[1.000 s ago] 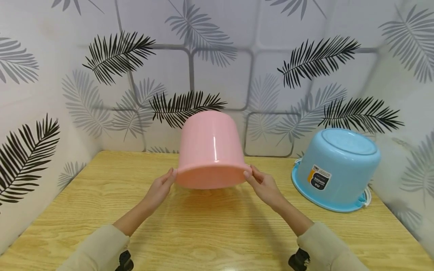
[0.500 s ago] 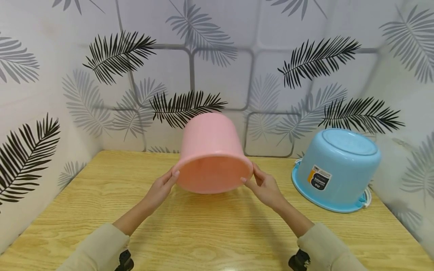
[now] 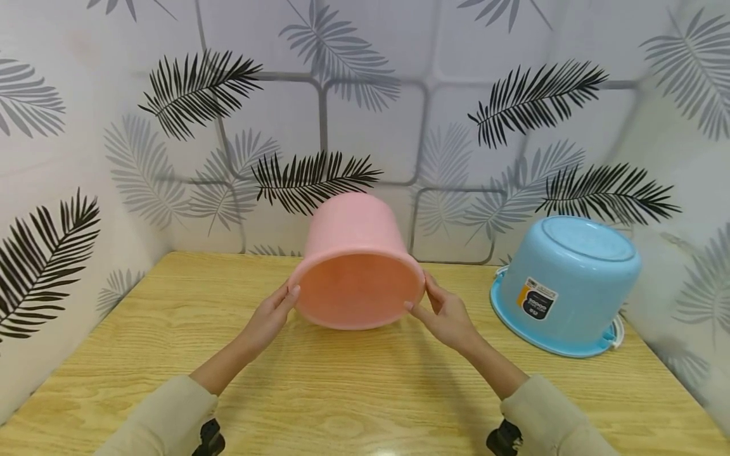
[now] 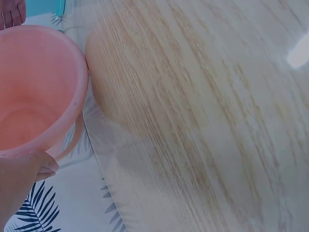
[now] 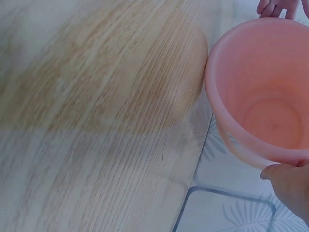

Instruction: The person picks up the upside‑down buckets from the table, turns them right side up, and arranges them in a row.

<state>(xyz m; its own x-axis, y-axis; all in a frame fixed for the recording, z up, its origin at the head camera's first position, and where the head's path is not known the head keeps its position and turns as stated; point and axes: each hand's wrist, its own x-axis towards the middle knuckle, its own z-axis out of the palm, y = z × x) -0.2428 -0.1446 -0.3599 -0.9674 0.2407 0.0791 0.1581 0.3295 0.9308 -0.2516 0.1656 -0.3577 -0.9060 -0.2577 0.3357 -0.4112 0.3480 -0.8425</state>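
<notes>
A pink bucket (image 3: pixel 355 221) is tilted over the table, its mouth turned toward me so that the inside shows. My left hand (image 3: pixel 272 318) grips its rim at the left, thumb on the near side. On the opposite side my right hand (image 3: pixel 447 320) pinches the rim, with the thumb lying at the inner edge. In the left wrist view the bucket's wall (image 4: pixel 29 87) and round bottom are visible inside. The right wrist view also shows the bare bottom (image 5: pixel 275 121) and a pink handle (image 5: pixel 236 147) hanging under the rim.
A light blue bucket (image 3: pixel 570 285) stands upside down at the right of the wooden table (image 3: pixel 353 405), with a label on its side and a white handle at its rim. Behind the table is a wall (image 3: pixel 371 139) with leaf-patterned covering.
The pink bucket has tipped so that its mouth faces me more and more of its inside shows. Both hands keep hold of the rim. The blue bucket has not moved.
</notes>
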